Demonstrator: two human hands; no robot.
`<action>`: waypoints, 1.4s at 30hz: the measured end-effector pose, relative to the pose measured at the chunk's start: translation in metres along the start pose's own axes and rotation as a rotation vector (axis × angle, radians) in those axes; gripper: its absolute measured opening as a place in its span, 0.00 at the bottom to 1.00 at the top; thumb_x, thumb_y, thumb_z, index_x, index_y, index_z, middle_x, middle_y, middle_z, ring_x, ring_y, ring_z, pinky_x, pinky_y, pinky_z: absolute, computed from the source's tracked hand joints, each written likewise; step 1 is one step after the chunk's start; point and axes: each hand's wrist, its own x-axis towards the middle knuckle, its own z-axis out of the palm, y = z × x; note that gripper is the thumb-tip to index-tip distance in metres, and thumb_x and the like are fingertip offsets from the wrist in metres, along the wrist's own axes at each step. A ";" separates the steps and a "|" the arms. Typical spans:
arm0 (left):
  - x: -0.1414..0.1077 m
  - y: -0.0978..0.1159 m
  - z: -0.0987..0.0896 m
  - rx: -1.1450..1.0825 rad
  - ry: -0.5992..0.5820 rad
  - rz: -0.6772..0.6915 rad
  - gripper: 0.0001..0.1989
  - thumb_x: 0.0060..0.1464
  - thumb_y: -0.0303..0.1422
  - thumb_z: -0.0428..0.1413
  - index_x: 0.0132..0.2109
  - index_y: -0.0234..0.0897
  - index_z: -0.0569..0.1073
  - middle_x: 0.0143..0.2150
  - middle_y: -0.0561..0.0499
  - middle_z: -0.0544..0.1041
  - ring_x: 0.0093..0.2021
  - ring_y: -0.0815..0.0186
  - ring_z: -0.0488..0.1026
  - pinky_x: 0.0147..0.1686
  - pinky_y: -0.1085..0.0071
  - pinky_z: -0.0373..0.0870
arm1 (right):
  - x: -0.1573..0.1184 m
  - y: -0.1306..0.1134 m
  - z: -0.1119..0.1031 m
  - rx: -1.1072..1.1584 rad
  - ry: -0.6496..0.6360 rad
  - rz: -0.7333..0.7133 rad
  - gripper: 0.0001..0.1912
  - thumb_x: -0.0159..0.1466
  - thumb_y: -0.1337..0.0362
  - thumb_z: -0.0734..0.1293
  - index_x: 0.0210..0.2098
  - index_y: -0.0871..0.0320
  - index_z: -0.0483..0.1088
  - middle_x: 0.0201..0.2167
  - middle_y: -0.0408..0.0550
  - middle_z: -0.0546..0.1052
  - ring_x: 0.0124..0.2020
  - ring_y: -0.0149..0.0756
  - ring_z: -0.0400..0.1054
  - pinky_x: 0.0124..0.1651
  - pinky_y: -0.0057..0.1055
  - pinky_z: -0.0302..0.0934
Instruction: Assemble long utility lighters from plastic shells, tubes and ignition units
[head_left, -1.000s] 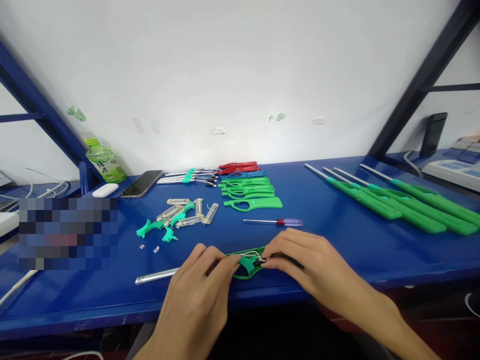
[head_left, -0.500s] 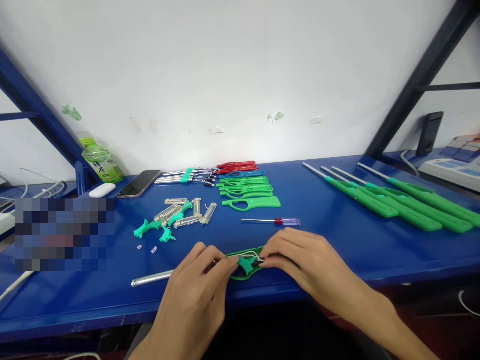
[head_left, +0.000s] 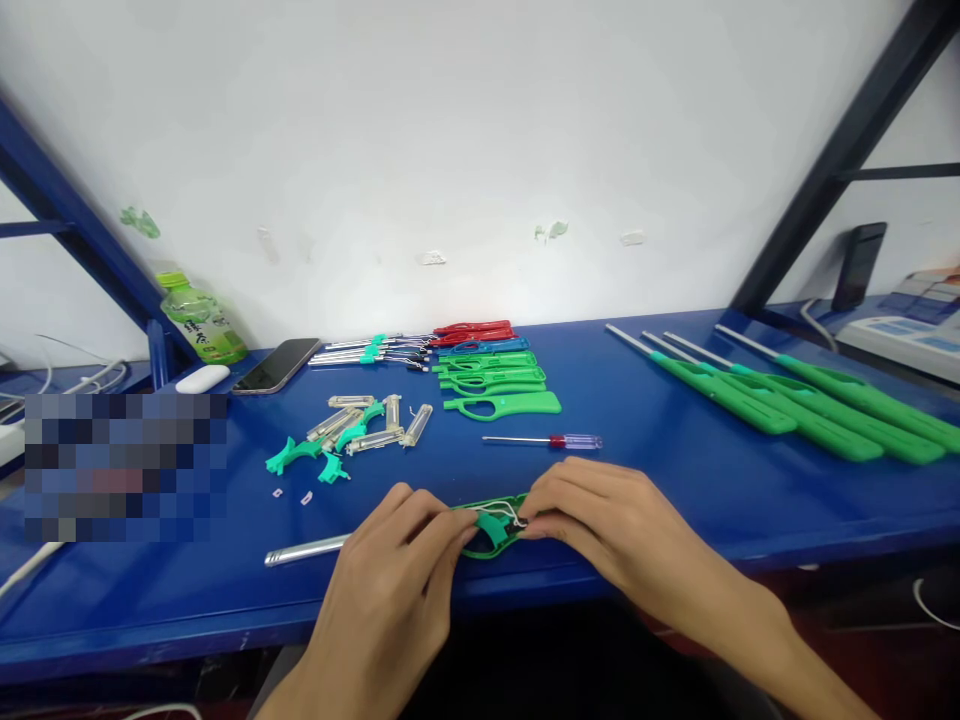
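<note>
Both hands [head_left: 396, 565] on green casing [head_left: 495, 550]

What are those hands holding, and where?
A green casing: the left hand holds it beside the metal tube; the right hand pinches near its white wire.

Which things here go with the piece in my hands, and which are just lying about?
Likely go with it:
green shell
teal trigger
white wires
metal rod
screwdriver
spare shells
clear tubes
loose triggers
green lighters

Apparently just lying about:
bottle
flat phone
white object
</note>
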 end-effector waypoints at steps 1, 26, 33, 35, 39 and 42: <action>0.000 0.000 0.000 0.000 0.004 0.004 0.12 0.69 0.18 0.55 0.50 0.38 0.77 0.37 0.53 0.75 0.35 0.65 0.66 0.35 0.65 0.67 | 0.000 0.000 0.000 0.009 -0.001 0.003 0.04 0.77 0.62 0.64 0.45 0.52 0.71 0.40 0.38 0.79 0.40 0.29 0.72 0.46 0.29 0.62; -0.006 -0.009 -0.002 0.118 -0.057 0.041 0.18 0.67 0.16 0.54 0.56 0.39 0.77 0.46 0.49 0.79 0.43 0.62 0.68 0.39 0.68 0.74 | -0.001 -0.001 -0.002 0.047 0.008 0.014 0.04 0.76 0.63 0.67 0.45 0.53 0.74 0.41 0.39 0.81 0.41 0.29 0.74 0.48 0.27 0.65; -0.002 -0.009 -0.003 0.102 -0.032 0.034 0.18 0.68 0.15 0.52 0.54 0.40 0.77 0.46 0.48 0.76 0.47 0.62 0.69 0.44 0.67 0.74 | -0.001 0.001 0.000 0.011 0.030 -0.030 0.04 0.76 0.64 0.67 0.46 0.55 0.75 0.42 0.40 0.83 0.41 0.31 0.75 0.48 0.29 0.66; -0.003 -0.010 -0.002 0.078 -0.042 0.008 0.17 0.69 0.15 0.50 0.53 0.40 0.76 0.49 0.48 0.75 0.49 0.62 0.71 0.46 0.68 0.74 | -0.001 0.001 0.000 0.002 0.036 -0.038 0.05 0.76 0.64 0.66 0.46 0.55 0.75 0.42 0.41 0.83 0.41 0.32 0.76 0.47 0.30 0.67; -0.004 -0.012 -0.001 0.068 -0.077 -0.033 0.17 0.71 0.18 0.49 0.54 0.42 0.74 0.51 0.49 0.76 0.46 0.65 0.76 0.45 0.68 0.75 | -0.001 0.000 0.000 -0.008 0.038 -0.041 0.06 0.76 0.63 0.66 0.47 0.55 0.76 0.42 0.41 0.84 0.41 0.32 0.76 0.47 0.30 0.68; -0.003 -0.013 0.000 0.070 -0.078 -0.033 0.17 0.71 0.19 0.49 0.55 0.43 0.74 0.50 0.50 0.78 0.45 0.64 0.77 0.46 0.67 0.75 | -0.002 0.001 0.001 -0.009 0.037 -0.041 0.06 0.76 0.63 0.66 0.47 0.55 0.76 0.43 0.42 0.84 0.42 0.32 0.77 0.48 0.31 0.68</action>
